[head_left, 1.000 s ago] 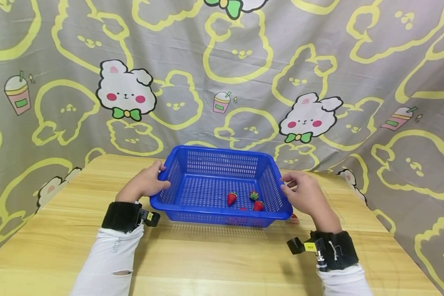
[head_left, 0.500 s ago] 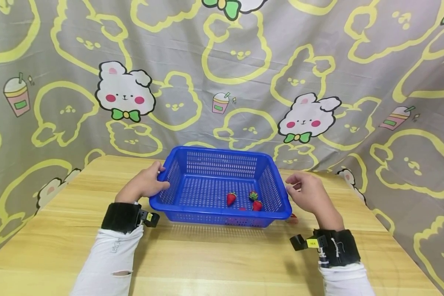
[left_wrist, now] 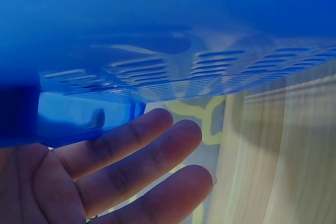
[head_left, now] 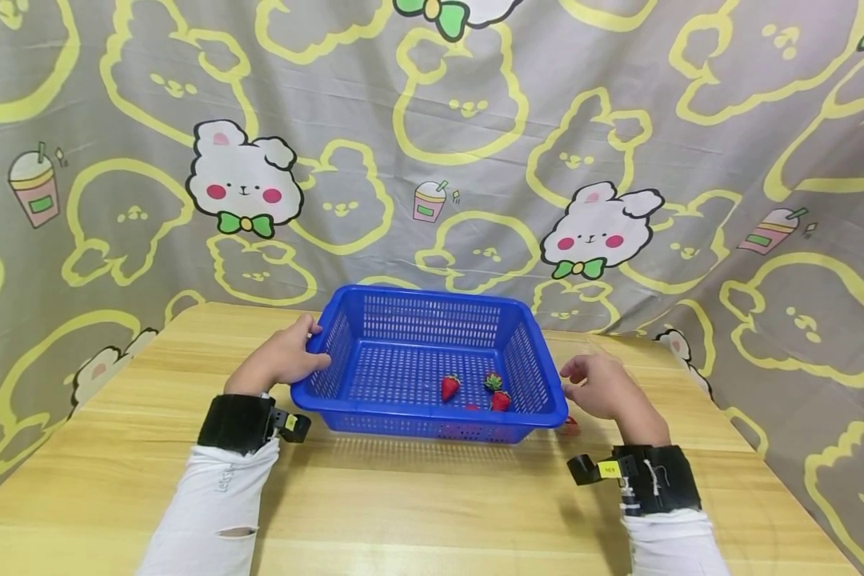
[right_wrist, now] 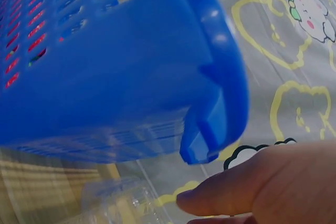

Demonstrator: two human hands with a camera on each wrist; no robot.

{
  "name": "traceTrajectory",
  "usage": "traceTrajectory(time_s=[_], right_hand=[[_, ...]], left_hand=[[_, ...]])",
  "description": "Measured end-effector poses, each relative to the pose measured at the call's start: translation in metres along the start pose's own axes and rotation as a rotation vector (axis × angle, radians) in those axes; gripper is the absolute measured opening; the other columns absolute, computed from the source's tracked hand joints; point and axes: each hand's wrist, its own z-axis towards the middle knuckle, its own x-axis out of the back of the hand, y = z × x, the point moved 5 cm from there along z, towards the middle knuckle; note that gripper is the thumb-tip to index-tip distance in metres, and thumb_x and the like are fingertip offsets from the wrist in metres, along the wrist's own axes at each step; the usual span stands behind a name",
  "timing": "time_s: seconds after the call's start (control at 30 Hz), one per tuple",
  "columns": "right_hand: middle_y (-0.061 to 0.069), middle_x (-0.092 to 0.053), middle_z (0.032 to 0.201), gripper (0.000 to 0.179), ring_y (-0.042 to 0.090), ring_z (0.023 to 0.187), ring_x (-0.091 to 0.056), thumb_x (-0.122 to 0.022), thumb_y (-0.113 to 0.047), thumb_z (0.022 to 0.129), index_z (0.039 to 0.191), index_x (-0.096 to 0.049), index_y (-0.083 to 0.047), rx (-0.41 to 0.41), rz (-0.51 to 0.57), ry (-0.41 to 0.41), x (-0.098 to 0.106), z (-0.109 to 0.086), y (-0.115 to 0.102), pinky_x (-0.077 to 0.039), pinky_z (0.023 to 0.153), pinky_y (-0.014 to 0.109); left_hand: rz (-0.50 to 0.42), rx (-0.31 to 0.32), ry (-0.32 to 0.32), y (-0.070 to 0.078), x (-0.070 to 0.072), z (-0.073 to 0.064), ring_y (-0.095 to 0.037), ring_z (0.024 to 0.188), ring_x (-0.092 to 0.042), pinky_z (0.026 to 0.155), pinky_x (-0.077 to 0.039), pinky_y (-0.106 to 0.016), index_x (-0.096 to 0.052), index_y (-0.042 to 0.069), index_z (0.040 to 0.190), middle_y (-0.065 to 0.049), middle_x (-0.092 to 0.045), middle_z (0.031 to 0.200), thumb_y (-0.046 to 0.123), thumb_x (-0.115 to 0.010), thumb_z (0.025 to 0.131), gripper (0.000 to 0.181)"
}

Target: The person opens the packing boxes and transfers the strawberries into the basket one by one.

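Observation:
A blue slotted plastic basket [head_left: 432,413] is in the middle of the head view. Inside, towards its right, are a strawberry [head_left: 450,387], a second strawberry [head_left: 500,401] and a leafy green top [head_left: 493,382]; another red bit is partly behind the front rim. My left hand [head_left: 288,354] holds the basket's left rim, thumb above; in the left wrist view several fingers [left_wrist: 152,166] reach beneath it. My right hand [head_left: 601,387] is just right of the basket, fingers loosely bent and apart from the rim. Below its thumb is a clear plastic container [right_wrist: 123,200].
A red object [head_left: 570,426] lies by the basket's front right corner, partly hidden. The wooden table [head_left: 432,504] extends in front and to both sides. A grey curtain [head_left: 346,80] with cartoon rabbits hangs close behind the basket.
My right hand has let go of the basket's right rim and moved slightly right and down. The left hand and the basket have hardly moved.

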Motion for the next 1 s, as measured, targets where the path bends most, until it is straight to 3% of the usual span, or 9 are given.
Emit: traceTrajectory(time_s=[0.23, 0.4, 0.73, 1.0], right_hand=[[0.006, -0.064, 0.078, 0.007, 0.025, 0.074, -0.058, -0.068, -0.007, 0.085, 0.086, -0.068, 0.000, -0.021, 0.004, -0.110, -0.009, 0.002, 0.009, -0.050, 0.070, 0.045], [0.006, -0.064, 0.078, 0.003, 0.025, 0.074, -0.057, -0.067, -0.002, 0.084, 0.085, -0.068, 0.000, -0.017, 0.013, -0.152, -0.013, 0.002, 0.012, -0.050, 0.071, 0.046], [0.005, -0.063, 0.077, 0.010, 0.025, 0.074, -0.055, -0.071, 0.000, 0.076, 0.085, -0.066, -0.002, -0.025, 0.021, -0.189, -0.021, 0.003, 0.017, -0.047, 0.071, 0.044], [0.004, -0.060, 0.076, 0.022, 0.024, 0.074, -0.054, -0.081, -0.003, 0.066, 0.081, -0.066, -0.005, -0.053, 0.020, -0.199, -0.024, 0.003, 0.020, -0.046, 0.067, 0.039]], left_hand=[[0.002, 0.001, 0.004, -0.002, 0.001, 0.001, -0.039, 0.097, -0.062, 0.080, -0.055, -0.050, -0.039, -0.003, 0.120, -0.033, -0.053, 0.121, 0.013, -0.059, 0.091, 0.039], [0.006, 0.007, 0.004, -0.003, 0.001, 0.001, -0.038, 0.098, -0.062, 0.082, -0.054, -0.050, -0.039, -0.003, 0.121, -0.032, -0.053, 0.122, 0.013, -0.059, 0.092, 0.039], [0.018, 0.028, -0.004, -0.002, 0.000, 0.001, -0.041, 0.103, -0.060, 0.084, -0.053, -0.053, -0.038, -0.002, 0.124, -0.033, -0.049, 0.129, 0.014, -0.059, 0.093, 0.041], [0.039, -0.014, 0.017, -0.001, 0.001, 0.001, -0.040, 0.100, -0.061, 0.083, -0.053, -0.050, -0.041, -0.003, 0.118, -0.033, -0.052, 0.125, 0.012, -0.060, 0.089, 0.038]])
